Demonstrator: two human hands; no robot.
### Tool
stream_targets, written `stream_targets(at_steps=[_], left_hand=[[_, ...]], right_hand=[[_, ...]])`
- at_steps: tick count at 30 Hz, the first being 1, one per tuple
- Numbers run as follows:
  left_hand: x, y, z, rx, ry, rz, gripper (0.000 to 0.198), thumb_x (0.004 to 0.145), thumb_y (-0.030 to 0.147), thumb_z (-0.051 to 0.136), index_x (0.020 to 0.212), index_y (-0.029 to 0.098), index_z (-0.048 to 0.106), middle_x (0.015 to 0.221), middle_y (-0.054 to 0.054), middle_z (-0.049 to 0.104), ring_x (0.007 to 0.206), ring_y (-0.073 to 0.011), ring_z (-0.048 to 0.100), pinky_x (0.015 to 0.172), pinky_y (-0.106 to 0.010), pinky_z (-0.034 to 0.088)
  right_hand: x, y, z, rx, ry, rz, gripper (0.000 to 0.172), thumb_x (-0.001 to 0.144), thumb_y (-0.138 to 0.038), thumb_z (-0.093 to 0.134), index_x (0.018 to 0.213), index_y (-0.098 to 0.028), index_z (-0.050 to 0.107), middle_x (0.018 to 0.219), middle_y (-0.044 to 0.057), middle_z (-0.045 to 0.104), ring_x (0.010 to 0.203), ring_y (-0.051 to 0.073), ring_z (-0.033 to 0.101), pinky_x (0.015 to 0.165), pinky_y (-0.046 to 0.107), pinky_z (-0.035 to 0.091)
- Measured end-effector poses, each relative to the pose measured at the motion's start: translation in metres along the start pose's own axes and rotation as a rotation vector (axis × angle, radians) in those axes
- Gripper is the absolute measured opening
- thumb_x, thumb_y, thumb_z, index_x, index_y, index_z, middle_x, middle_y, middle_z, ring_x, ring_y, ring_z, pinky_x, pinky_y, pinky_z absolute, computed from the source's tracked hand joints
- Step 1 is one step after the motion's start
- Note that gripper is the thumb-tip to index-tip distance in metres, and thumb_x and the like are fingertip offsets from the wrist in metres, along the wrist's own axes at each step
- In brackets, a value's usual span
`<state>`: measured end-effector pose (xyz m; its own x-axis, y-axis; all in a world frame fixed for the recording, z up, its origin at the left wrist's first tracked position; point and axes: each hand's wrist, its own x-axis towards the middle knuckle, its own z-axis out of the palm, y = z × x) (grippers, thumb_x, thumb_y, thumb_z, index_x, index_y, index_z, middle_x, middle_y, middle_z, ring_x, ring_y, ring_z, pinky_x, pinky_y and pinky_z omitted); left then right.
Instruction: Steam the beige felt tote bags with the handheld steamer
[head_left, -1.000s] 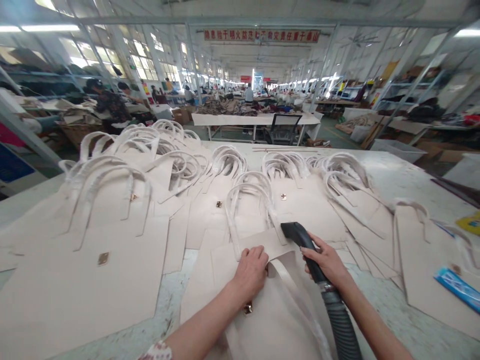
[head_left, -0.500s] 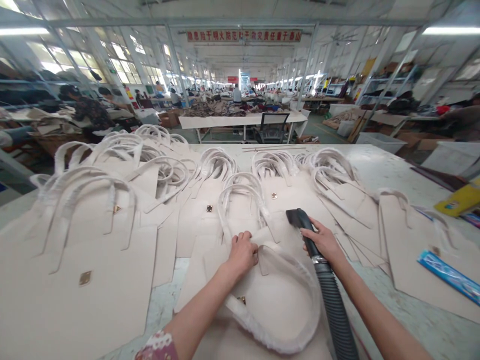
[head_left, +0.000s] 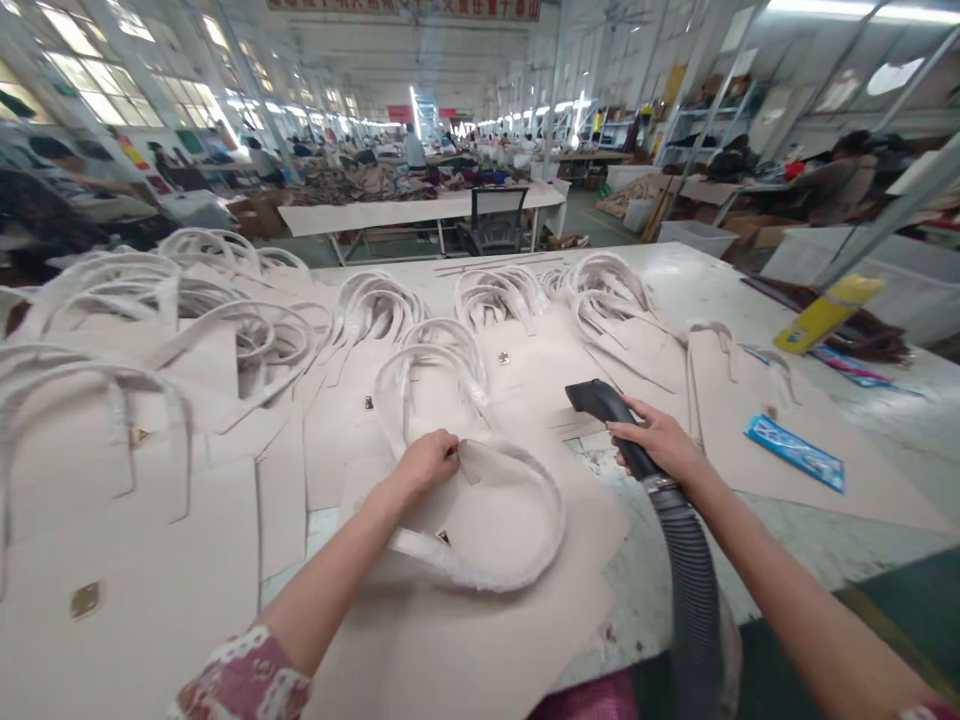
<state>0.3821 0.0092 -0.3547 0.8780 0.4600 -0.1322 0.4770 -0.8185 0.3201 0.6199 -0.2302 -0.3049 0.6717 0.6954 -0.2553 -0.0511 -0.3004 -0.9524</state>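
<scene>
My left hand [head_left: 427, 462] is closed on a beige bag panel [head_left: 480, 500] at the top edge, by the foot of its plastic-wrapped handle [head_left: 556, 510]. That handle loops down over the panel's face, and a small metal fitting [head_left: 442, 538] shows inside the loop. In my right hand [head_left: 660, 440] is a black vacuum hose nozzle [head_left: 604, 402], fingers wrapped round its neck. Its flat mouth points left, above the panels and apart from my left hand. From the nozzle a ribbed hose [head_left: 688, 570] runs down toward me. Fingertips of my left hand are partly hidden.
Stacks of beige panels with wrapped handles [head_left: 379, 305] spread over the worktable [head_left: 675, 275]. On the right lie a blue packet [head_left: 796, 452] and a yellow box [head_left: 829, 312]. Behind the table stand an office chair [head_left: 499, 218] and another fabric-covered table [head_left: 352, 215]; people work farther back.
My view has turned right and down. The nozzle has moved right, away from my left hand and the panel. My left hand keeps its hold on the panel.
</scene>
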Motion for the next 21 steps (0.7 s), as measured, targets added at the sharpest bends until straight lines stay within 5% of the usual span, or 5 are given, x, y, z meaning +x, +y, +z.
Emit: stream_targets(at_steps=[5, 11, 16, 21], left_hand=[[0.009, -0.014, -0.004, -0.016, -0.007, -0.042, 0.009, 0.066, 0.014, 0.044, 0.072, 0.017, 0.049, 0.067, 0.000, 0.052, 0.067, -0.0152, 0.050, 0.057, -0.022, 0.032], [0.016, -0.020, 0.002, -0.043, -0.002, -0.105, 0.017, 0.064, 0.018, 0.049, 0.080, 0.016, 0.049, 0.072, 0.000, 0.055, 0.070, -0.0159, 0.051, 0.059, -0.021, 0.033], [0.015, -0.014, -0.001, -0.080, -0.040, -0.145, 0.036, 0.060, 0.020, 0.058, 0.095, 0.015, 0.052, 0.084, -0.002, 0.059, 0.077, -0.0183, 0.054, 0.063, -0.022, 0.037], [0.012, 0.002, -0.009, -0.096, -0.098, -0.129, 0.032, 0.057, 0.012, 0.060, 0.089, 0.014, 0.060, 0.078, 0.001, 0.061, 0.077, -0.0187, 0.056, 0.066, -0.021, 0.040]], right_hand=[[-0.088, 0.024, -0.051, -0.062, 0.017, 0.168, 0.074, 0.067, -0.034, 0.066, 0.132, -0.025, 0.032, 0.060, -0.002, 0.059, 0.042, 0.017, 0.057, 0.033, 0.024, 0.044], [-0.164, 0.065, -0.055, -0.031, -0.065, 0.330, 0.078, 0.068, -0.040, 0.062, 0.135, -0.025, 0.025, 0.053, -0.006, 0.052, 0.036, 0.015, 0.053, 0.031, 0.023, 0.042], [-0.150, 0.068, -0.044, 0.002, -0.091, 0.325, 0.076, 0.069, -0.038, 0.061, 0.134, -0.024, 0.025, 0.058, -0.004, 0.055, 0.038, 0.017, 0.056, 0.032, 0.025, 0.044], [-0.111, 0.059, -0.029, -0.032, -0.048, 0.268, 0.073, 0.067, -0.038, 0.062, 0.132, -0.022, 0.032, 0.059, -0.002, 0.058, 0.041, 0.018, 0.058, 0.033, 0.025, 0.044]])
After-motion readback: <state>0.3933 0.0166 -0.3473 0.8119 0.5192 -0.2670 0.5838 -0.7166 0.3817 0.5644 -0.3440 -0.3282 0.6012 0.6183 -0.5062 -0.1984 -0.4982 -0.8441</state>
